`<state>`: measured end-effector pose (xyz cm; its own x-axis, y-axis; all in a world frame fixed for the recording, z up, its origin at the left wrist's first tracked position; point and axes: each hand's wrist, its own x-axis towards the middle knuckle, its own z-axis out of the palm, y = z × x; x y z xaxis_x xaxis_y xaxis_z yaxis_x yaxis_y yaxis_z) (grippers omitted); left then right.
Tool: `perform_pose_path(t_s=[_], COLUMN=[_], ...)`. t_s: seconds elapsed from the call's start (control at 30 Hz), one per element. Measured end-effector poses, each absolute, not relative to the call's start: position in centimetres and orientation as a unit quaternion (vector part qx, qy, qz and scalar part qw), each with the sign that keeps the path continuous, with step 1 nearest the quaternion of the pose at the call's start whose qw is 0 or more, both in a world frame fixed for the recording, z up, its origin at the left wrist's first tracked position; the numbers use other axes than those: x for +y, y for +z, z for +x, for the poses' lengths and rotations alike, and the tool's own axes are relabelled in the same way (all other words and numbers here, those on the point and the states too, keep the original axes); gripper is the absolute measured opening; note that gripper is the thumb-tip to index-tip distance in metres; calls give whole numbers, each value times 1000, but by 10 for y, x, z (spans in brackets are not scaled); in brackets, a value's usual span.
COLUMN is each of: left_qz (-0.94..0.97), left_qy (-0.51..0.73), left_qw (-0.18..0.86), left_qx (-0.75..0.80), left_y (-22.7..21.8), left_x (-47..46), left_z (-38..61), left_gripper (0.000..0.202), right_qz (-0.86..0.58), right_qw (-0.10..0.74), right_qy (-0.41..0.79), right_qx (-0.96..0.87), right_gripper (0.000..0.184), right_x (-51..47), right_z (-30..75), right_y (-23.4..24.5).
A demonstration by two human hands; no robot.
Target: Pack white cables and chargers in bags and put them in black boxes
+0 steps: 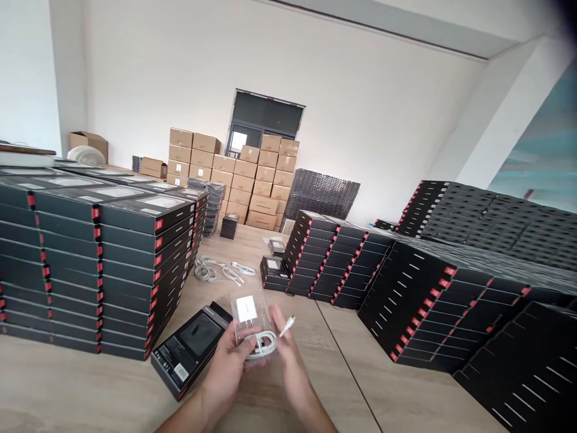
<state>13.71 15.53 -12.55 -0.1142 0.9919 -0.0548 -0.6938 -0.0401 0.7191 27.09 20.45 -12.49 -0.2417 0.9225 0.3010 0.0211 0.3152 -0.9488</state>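
My left hand [225,368] and my right hand [288,367] are held together low over the wooden table [81,385]. Between them is a clear plastic bag [247,313] with a white charger [246,308] inside. A coiled white cable [261,347] sits at the bag's lower end, and my left fingers grip it there. My right fingers touch the bag's side, with a white cable plug [286,326] sticking out past them. A black product box [192,346] lies on the table just left of my left hand, tilted against a stack.
Tall stacks of black boxes with red marks [99,264] fill the left side, and more [428,300] fill the right. Loose white cables [216,269] and small black boxes [274,270] lie between them. Cardboard cartons [238,180] stand against the back wall.
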Motion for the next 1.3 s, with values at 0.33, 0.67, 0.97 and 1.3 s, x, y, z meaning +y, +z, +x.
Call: perform_pose_path(t_s=[0.33,0.67,0.97,1.3], left_qz=[300,345,312,279], left_qy=[655,604,656,692], left_qw=[597,628,642,606], left_qx=[353,348,245,275], left_y=[-121,-106,-101,-105], left_x=[154,152,148,152], left_z=[136,121,116,122], left_gripper=[46,43,42,51], right_qz=[-372,-400,-347,-419], right_qw=[426,454,429,595], right_qy=[563,478,590,422], right_qx=[-602,-637,-590,-541], right_gripper=[53,46,52,31], right_x=[196,196,187,191], right_z=[281,273,269,268], right_y=[-111,-109,-112,-106])
